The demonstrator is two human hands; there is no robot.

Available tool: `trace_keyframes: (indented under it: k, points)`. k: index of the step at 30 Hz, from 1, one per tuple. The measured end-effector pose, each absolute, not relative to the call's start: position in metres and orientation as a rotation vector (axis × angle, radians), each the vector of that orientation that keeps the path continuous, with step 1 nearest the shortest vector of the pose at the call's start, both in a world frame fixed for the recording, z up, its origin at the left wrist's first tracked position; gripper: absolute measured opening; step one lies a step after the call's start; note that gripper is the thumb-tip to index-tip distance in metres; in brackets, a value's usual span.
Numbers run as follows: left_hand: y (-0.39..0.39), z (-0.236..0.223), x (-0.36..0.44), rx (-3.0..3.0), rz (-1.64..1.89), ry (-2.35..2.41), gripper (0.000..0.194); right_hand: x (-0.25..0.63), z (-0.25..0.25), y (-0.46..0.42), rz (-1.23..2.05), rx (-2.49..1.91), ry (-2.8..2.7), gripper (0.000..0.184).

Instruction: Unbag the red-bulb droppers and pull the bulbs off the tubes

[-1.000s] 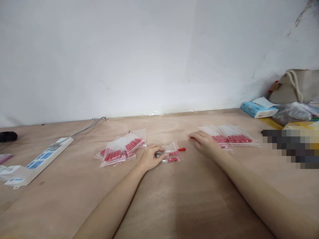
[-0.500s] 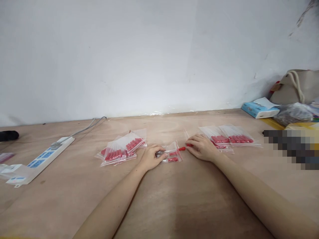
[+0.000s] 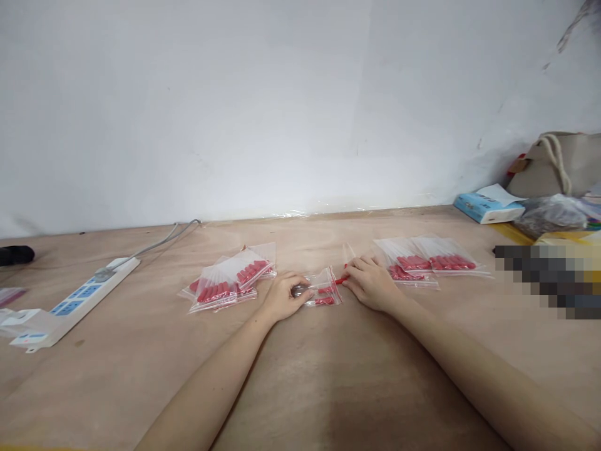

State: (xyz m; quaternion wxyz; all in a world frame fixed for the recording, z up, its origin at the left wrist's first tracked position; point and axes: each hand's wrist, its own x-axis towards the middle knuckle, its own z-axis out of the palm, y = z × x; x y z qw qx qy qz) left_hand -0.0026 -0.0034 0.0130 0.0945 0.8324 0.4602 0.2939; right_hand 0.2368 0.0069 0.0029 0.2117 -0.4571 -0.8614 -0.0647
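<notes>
In the middle of the table lies a small clear zip bag with a red-striped mouth facing right. Red-bulbed pieces that look like droppers are inside it. My left hand is closed on the bag's left end, thumb in front. My right hand is at the mouth, its fingertips pinching the red end of a dropper that reaches into the bag. A thin clear strip shows behind my right fingers; I cannot tell what it belongs to.
Filled zip bags with red bulbs lie in a left pile and a right pile. A white power strip with a grey cable sits far left. At the back right are a blue tissue pack, a plastic bag and a beige bag.
My right hand has moved slightly left, up to the bag's mouth, and its fingers now meet the red end sticking out. My left hand stays on the bag.
</notes>
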Motion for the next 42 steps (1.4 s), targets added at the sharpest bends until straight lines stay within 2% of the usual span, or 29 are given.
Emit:
trace_keyframes:
  k: [5,9,13,19,28,34,38,42]
  points:
    - [-0.002,0.010,-0.004,2.464,0.876,1.332,0.015,0.228,0.004,0.001,0.080,-1.245,-2.357,0.011]
    - [-0.001,0.008,-0.005,2.471,0.876,1.294,0.019,0.219,0.001,-0.003,0.283,-1.180,-2.319,0.016]
    - [-0.001,0.007,-0.006,2.493,0.859,1.249,0.019,0.215,0.002,-0.007,0.328,-1.123,-2.373,0.021]
    - [0.000,0.006,-0.007,2.475,0.849,1.231,0.020,0.214,0.012,-0.009,0.435,-1.011,-2.490,0.019]
    - [0.000,0.006,-0.006,2.442,0.872,1.235,0.022,0.212,0.011,-0.008,0.678,-1.059,-2.308,0.013]
    - [0.001,0.006,-0.005,2.450,0.868,1.206,0.020,0.208,0.003,-0.008,0.567,-1.083,-2.224,0.012]
    - [0.000,0.008,-0.005,2.465,0.850,1.196,0.018,0.200,-0.003,-0.004,0.512,-1.097,-2.157,0.024]
    - [-0.001,0.009,-0.004,2.465,0.849,1.161,0.017,0.193,-0.001,-0.006,0.250,-1.188,-2.253,0.018]
